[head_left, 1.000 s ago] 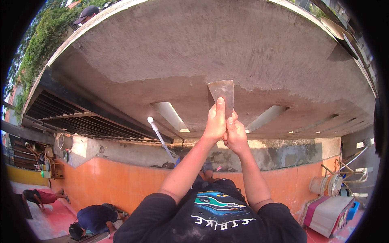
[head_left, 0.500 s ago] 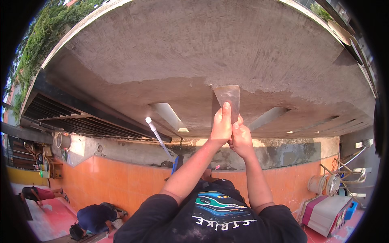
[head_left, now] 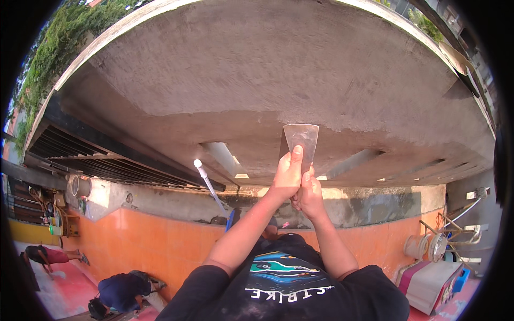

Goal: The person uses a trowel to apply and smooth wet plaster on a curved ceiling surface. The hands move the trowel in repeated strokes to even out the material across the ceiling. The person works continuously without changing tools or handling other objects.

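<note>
Grey-brown plaster is seen across the wall (head_left: 214,69), paler in its far part and darker nearer the hands, with an uneven border between the two. At the middle of that border a flat metal scraper (head_left: 303,138) is held, its blade widening toward the far edge; whether that edge is pressed on the plaster cannot be told. The scraper is gripped by the left hand (head_left: 289,175), its fingers curled closed and its thumb laid along the blade. The right hand (head_left: 309,193) is closed just beside and slightly nearer, against the left one; its fingers are bent, and how much of the handle is enclosed by them cannot be told, since the handle is hidden. The wall is pierced by a slanted slot (head_left: 224,156) to the left of the hands and by another to the right. Farther left, a black metal grille (head_left: 115,155) is set, and a white pole (head_left: 208,181) is seen between it and the left forearm. Nearer, the ground is covered by orange flooring (head_left: 144,241), with buckets (head_left: 415,247) placed at the right and a stooping co-worker (head_left: 119,291) seen at the near left.
</note>
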A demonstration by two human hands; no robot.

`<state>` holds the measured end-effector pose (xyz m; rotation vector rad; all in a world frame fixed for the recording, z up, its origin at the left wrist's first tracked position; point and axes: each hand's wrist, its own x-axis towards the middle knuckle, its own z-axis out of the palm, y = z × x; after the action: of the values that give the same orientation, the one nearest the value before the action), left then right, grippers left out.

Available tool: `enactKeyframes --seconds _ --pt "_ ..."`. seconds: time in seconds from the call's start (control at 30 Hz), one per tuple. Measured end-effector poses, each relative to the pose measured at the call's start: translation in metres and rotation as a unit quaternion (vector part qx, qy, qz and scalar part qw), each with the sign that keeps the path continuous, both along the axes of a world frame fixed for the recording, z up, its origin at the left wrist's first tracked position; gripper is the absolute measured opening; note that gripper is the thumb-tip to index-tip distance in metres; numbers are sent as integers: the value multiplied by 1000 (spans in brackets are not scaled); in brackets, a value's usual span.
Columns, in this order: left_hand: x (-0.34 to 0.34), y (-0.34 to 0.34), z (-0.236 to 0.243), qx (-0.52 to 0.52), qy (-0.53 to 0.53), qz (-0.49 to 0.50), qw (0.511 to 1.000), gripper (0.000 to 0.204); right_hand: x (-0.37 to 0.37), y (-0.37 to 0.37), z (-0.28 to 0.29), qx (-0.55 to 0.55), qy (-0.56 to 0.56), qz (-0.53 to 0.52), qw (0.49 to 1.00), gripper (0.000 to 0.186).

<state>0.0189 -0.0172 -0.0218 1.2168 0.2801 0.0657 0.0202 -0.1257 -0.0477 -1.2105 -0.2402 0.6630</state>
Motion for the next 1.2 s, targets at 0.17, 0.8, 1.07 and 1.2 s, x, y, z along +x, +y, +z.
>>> enactKeyframes --seconds 0.17,0.8,1.07,1.2 --pt "-3 7 -13 56 -22 10 998 62 -8 7 -18 24 17 -27 999 52" --pt "13 16 43 70 -119 19 990 69 20 14 24 85 -83 24 993 53" --pt "-22 11 20 -49 -40 -65 996 42 -23 5 3 112 10 27 993 39" --pt "-25 16 7 -33 -43 -50 997 43 -29 12 -8 78 27 12 996 35"
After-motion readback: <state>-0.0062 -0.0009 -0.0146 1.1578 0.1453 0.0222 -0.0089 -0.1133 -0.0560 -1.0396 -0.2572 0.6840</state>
